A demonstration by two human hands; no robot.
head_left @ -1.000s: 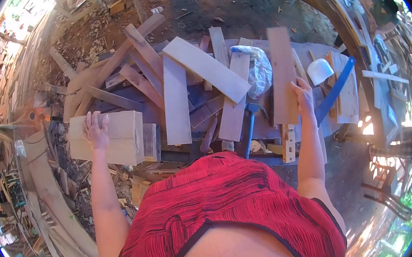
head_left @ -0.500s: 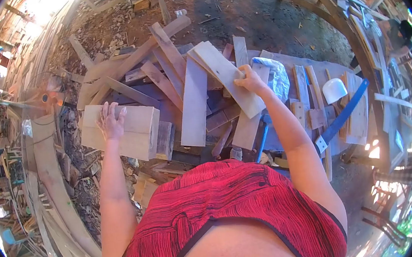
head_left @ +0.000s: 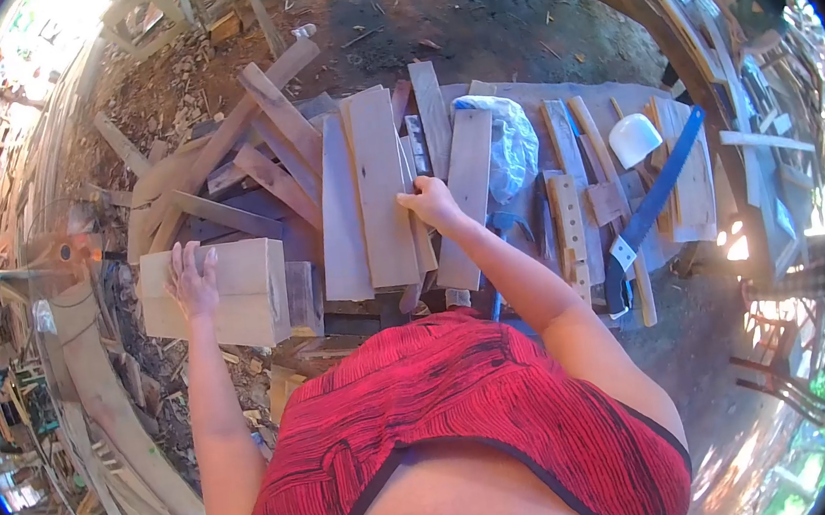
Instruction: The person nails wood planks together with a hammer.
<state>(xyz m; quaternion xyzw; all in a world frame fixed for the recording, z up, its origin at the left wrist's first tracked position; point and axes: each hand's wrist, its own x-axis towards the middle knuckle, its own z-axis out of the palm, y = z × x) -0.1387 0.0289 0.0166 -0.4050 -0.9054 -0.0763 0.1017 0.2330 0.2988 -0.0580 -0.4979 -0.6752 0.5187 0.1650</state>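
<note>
My left hand [head_left: 194,283] lies with fingers spread on a neat block of stacked boards [head_left: 247,285]. My right hand [head_left: 432,205] grips the right edge of a pale wooden board [head_left: 376,151], thumb on its upper face. Beneath that board, edges of other pale wood show. A loose pale plank [head_left: 341,225] lies just left of the held board, and another plank [head_left: 466,186] with small dark marks lies to its right. Between the stacked block and the planks stands a darker short wood block [head_left: 302,294].
A clear plastic bag [head_left: 513,146], a blue-handled hammer [head_left: 504,223], a strip with holes [head_left: 567,226], a white rounded object [head_left: 634,140] and a handsaw [head_left: 664,186] lie rightward. Scrap boards [head_left: 279,186] are heaped at the back left. Another person [head_left: 749,16] is at far right.
My right hand has swung the slanted board leftward, so it now lies nearly parallel beside the loose plank. My left hand stays on the stacked boards. The whole view has shifted slightly.
</note>
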